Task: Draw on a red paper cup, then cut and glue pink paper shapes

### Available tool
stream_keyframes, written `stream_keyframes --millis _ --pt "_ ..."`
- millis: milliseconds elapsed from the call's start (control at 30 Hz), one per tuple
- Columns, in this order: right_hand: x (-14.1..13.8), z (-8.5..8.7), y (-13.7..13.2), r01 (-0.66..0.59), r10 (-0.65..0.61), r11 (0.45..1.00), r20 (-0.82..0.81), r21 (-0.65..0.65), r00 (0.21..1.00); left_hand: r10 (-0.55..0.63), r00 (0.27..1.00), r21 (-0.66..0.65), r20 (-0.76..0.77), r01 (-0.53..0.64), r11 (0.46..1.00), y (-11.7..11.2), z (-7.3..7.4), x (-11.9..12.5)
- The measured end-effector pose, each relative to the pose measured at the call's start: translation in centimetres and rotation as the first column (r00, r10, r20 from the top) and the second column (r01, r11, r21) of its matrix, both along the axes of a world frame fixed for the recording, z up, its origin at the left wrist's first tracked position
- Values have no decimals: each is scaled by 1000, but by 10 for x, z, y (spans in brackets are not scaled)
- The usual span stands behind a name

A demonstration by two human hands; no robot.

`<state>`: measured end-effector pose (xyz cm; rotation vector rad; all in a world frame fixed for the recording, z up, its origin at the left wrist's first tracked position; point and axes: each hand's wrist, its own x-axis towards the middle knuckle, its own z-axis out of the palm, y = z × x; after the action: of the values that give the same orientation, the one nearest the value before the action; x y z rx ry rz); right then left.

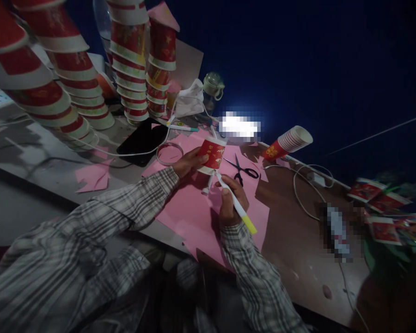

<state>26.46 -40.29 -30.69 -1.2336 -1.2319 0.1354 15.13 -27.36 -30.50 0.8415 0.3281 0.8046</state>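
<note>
My left hand (pixel 190 162) grips a red and white paper cup (pixel 213 153) with gold print, held above pink paper (pixel 183 212). In my right hand (pixel 233 199) is a white marker (pixel 241 210) with a yellow end, its tip near the cup's lower edge; whether it touches I cannot tell. Black-handled scissors (pixel 244 171) lie spread on the paper just past my right hand. A roll of tape (pixel 169 153) rests beside my left hand.
Tall stacks of red and white paper cups (pixel 131 64) stand at the left and back. A black phone (pixel 143 141), a cable (pixel 298 185), a tilted cup stack (pixel 287 142) and a lidded bottle (pixel 212 90) are around. Pink scraps (pixel 93 175) lie left.
</note>
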Motion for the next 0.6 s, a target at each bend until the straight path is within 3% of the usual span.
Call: stream_keyframes --millis 267,600 --pt "-2 0 2 34 -34 999 23 -9 999 -8 1000 -37 -7 8 999 -2 2 -1" --pt "1 -3 2 -104 106 994 -40 46 994 4 1000 -65 10 -3 998 -1 3 0"
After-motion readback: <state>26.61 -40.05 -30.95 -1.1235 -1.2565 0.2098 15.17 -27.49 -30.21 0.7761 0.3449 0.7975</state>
